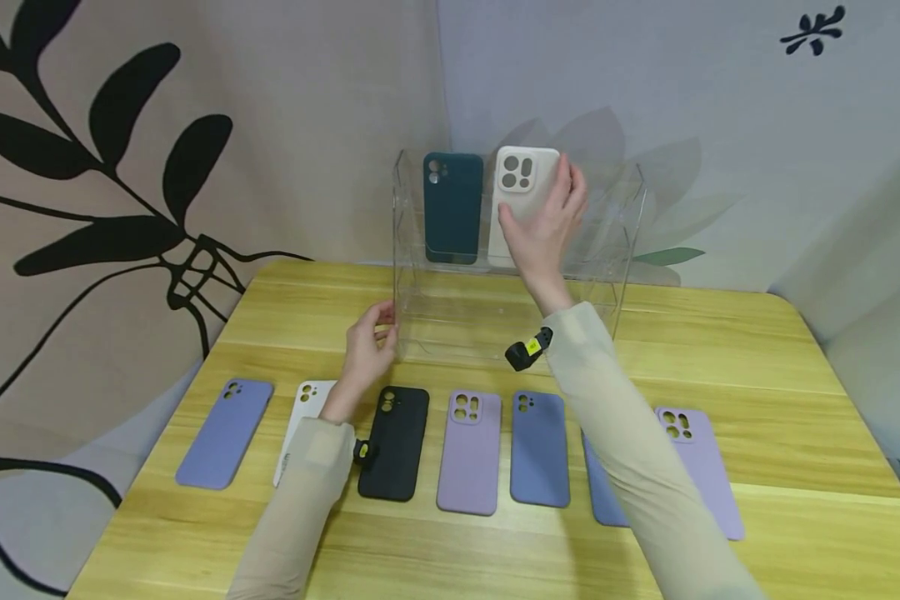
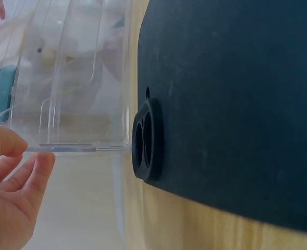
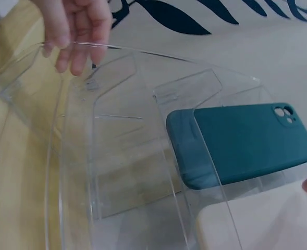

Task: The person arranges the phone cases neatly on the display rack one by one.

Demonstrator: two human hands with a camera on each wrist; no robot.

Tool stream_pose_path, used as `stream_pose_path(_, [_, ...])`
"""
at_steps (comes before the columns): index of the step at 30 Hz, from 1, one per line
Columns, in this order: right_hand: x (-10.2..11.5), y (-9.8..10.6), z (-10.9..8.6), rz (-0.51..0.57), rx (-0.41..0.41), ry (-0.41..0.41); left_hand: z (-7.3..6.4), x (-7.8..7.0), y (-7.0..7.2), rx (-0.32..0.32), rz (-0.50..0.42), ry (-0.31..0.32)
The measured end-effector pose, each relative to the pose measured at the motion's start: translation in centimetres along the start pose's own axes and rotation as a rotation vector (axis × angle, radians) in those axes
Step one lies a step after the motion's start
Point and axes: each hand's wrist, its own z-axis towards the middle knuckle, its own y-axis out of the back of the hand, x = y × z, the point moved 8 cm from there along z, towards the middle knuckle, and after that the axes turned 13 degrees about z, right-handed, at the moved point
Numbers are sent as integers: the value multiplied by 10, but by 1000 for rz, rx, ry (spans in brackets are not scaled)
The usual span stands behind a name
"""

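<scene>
A clear acrylic display stand (image 1: 450, 329) with stepped tiers stands at the back of the table. My left hand (image 1: 367, 350) pinches its left side panel between thumb and fingertips, seen close up in the left wrist view. With thumb and fingers at opposite edges, my right hand (image 1: 546, 242) holds a white phone case (image 1: 531, 200) upright at the stand's top tier. Left of it, a teal phone case (image 1: 453, 204) leans upright on the same tier; its camera cutouts face forward. In the right wrist view the white case's lower end (image 3: 247, 224) lies beside the teal one.
Along the table front lies a row of phone cases: a lavender-blue one (image 1: 225, 433), a white one (image 1: 307, 400) partly under the left arm, a black one (image 1: 393, 442), a pale purple one (image 1: 468, 454), a blue one (image 1: 540, 450), and others near the right sleeve. A wall rises behind.
</scene>
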Motion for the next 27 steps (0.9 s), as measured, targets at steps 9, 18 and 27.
stream_pose_path(9, [10, 17, -13, 146, 54, 86, -1, -2, 1, 5, -2, 1])
stream_pose_path(18, [17, 33, -27, 178, 102, 127, 0, -1, 0, 3, -8, -1])
stream_pose_path(27, [20, 47, -40, 174, 142, 162, 0, -1, 0, 9, -4, 0])
